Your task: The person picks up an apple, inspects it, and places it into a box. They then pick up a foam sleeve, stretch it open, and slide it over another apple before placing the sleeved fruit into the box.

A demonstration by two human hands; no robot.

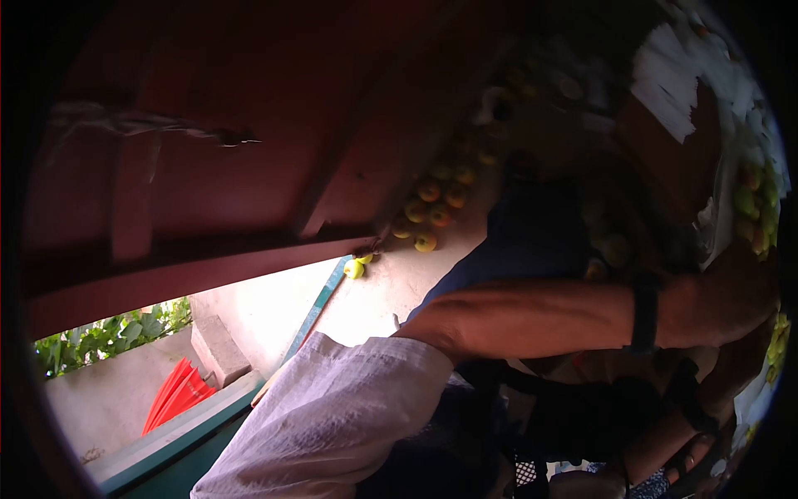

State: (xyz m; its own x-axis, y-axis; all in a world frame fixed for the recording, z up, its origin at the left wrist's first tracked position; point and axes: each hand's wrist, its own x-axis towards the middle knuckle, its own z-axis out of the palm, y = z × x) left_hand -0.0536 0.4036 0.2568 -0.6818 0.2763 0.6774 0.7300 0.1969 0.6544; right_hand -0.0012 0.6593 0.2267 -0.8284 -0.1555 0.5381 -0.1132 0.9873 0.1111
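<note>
My left hand [731,295] reaches to the right edge from a pale sleeve [366,399], a dark band round its wrist. Its fingers are lost in shadow and beyond the edge of view. Below it, my right hand [751,353] is mostly dark, with another black band [686,395] on that wrist. Close to both hands lie yellow-green and reddish fruits [758,204], on or beside crumpled whitish sheeting [727,150]. I cannot tell whether either hand holds a fruit.
A large dark red panel [249,166] fills the upper left. Several yellow-red apples [428,191] lie on the floor beside it. Blue trousers [536,229] show mid-view. A red folded umbrella [177,395], a concrete block [218,353] and green leaves [116,333] are in the bright area outside.
</note>
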